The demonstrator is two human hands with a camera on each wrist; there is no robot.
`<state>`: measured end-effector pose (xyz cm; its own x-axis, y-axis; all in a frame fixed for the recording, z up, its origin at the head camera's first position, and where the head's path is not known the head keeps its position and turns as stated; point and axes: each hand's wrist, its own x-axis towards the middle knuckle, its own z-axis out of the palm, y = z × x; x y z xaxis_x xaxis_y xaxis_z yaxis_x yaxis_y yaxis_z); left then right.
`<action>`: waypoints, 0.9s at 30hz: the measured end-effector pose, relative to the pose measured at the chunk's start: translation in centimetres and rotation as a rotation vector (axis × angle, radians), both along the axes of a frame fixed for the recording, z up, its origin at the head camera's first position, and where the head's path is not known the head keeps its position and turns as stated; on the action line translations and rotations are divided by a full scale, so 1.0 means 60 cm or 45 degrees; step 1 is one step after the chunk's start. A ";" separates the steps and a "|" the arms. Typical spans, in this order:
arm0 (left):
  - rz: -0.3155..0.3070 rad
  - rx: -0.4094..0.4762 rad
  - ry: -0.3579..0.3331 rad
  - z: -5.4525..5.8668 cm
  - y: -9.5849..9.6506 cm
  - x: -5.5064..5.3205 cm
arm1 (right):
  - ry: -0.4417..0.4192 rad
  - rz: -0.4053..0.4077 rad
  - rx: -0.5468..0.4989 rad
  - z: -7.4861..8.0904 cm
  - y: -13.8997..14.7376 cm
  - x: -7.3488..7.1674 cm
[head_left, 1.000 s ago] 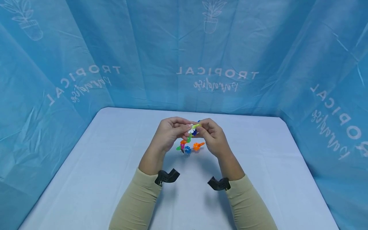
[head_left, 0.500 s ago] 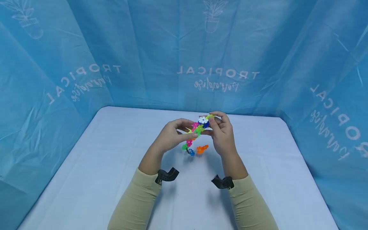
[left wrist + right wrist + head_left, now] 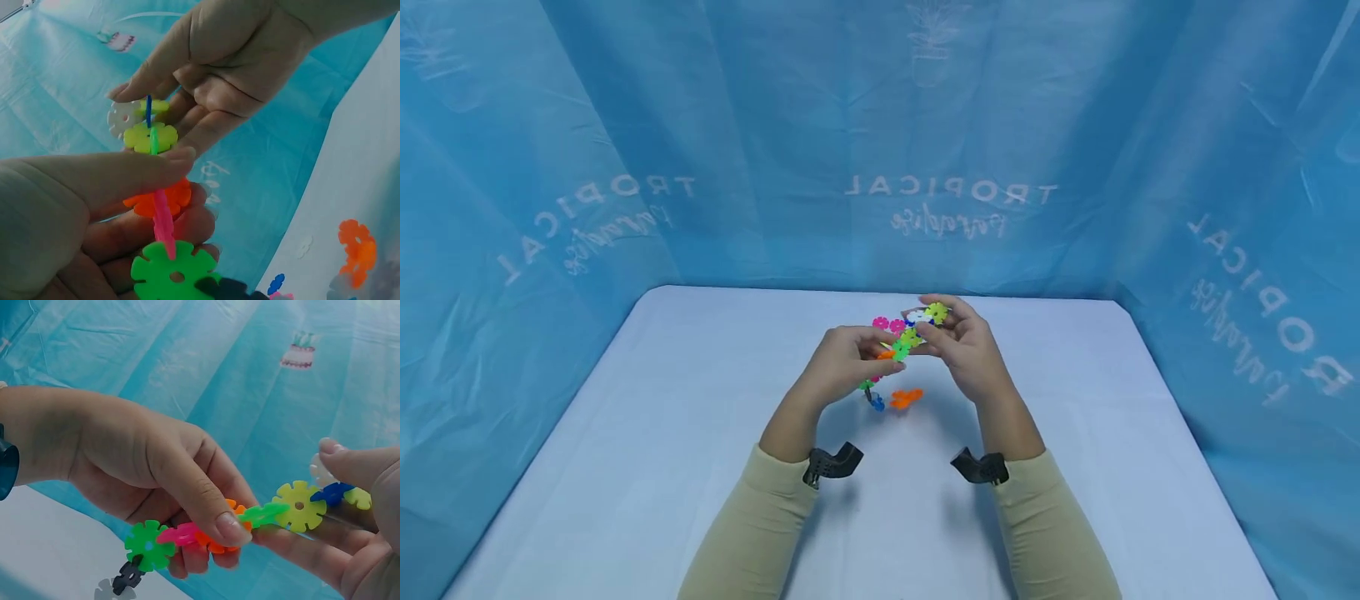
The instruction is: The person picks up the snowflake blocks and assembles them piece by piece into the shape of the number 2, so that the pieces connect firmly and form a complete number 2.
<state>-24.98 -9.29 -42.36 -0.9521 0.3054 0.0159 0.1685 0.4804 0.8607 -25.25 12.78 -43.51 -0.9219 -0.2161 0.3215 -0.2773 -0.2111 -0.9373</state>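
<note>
A chain of interlocking snowflake discs [image 3: 902, 348] runs between my two hands above the table. My left hand [image 3: 831, 367] pinches it mid-length, its thumb lying over an orange disc [image 3: 180, 192]. Below that grip hang a pink disc [image 3: 162, 219], a green disc [image 3: 144, 547] and a black disc [image 3: 130, 574]. At the upper end, my right hand [image 3: 973, 354] holds the part with a white disc [image 3: 122, 119], a dark blue disc [image 3: 331, 494] and a yellow disc [image 3: 936, 312]. Another yellow disc [image 3: 290, 515] shows between the hands.
Orange discs [image 3: 906, 399] lie on the white table [image 3: 625, 467] just in front of the hands. A blue disc [image 3: 877, 402] is left of them. Pink discs [image 3: 880, 322] appear behind my left hand; whether they join the chain, I cannot tell. Blue curtains [image 3: 760, 233] surround the table.
Both hands were together at the white and yellow discs; they have since parted, the left lower on the chain, the right farther right. The head view has shifted slightly.
</note>
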 end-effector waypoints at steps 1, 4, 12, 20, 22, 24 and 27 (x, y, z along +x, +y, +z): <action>-0.012 0.002 0.000 -0.001 0.002 -0.001 | 0.021 -0.014 0.016 -0.001 0.003 0.000; -0.030 0.025 0.009 -0.005 0.003 -0.001 | 0.064 -0.048 0.013 -0.004 0.005 -0.001; -0.020 0.166 0.115 -0.035 -0.014 -0.040 | 0.147 -0.156 -0.053 -0.009 0.023 -0.006; 0.161 -0.356 0.072 -0.110 -0.023 -0.119 | 0.131 -0.215 -0.105 -0.005 0.027 -0.007; 0.136 -0.497 0.047 -0.125 -0.011 -0.134 | 0.121 -0.212 -0.104 -0.006 0.028 -0.006; 0.132 -0.584 0.022 -0.137 0.004 -0.146 | 0.115 -0.212 -0.089 -0.007 0.029 -0.006; 0.163 -0.648 0.011 -0.145 0.023 -0.160 | 0.121 -0.219 -0.065 -0.007 0.032 -0.005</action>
<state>-34.60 -7.91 -51.09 -0.9827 0.1581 -0.0963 0.0873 0.8547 0.5118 -25.54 14.69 -43.95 -0.9088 -0.0393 0.4154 -0.4002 -0.1992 -0.8945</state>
